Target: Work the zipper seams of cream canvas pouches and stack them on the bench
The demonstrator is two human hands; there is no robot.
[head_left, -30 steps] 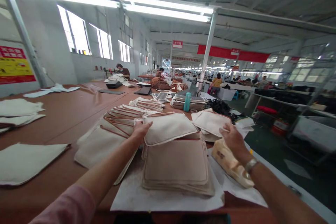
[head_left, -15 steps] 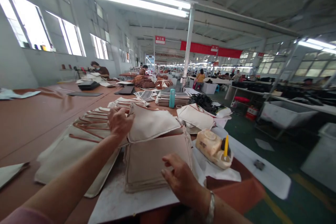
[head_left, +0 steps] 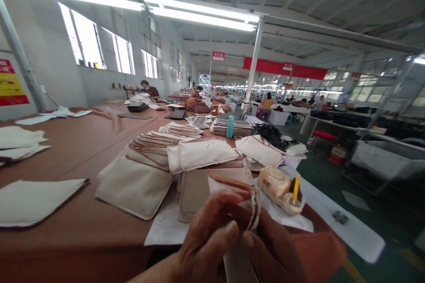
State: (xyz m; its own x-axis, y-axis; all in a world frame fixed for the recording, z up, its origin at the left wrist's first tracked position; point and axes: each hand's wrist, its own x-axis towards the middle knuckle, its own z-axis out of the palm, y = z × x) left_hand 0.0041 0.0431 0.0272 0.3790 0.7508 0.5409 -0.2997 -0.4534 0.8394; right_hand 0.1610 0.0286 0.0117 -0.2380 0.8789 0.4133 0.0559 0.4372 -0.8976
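Fingers (head_left: 229, 230) of both hands are pinching a canvas panel (head_left: 229, 184) at its brown piped edge, with the left hand (head_left: 207, 241) and right hand (head_left: 274, 252) working close together (the piping is curling at the pinch). They are holding it just above a stack of panels (head_left: 195, 196) lying on white paper (head_left: 162, 232). A cloudy plastic tub (head_left: 274, 183) with a yellow brush handle (head_left: 295, 188) is sitting just to the right on the brown table (head_left: 66, 239).

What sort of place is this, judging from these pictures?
Probably a large textile workshop, perhaps making bags: a long brown worktable holds piles of cut canvas panels, and many workers sit in rows under fluorescent lights.
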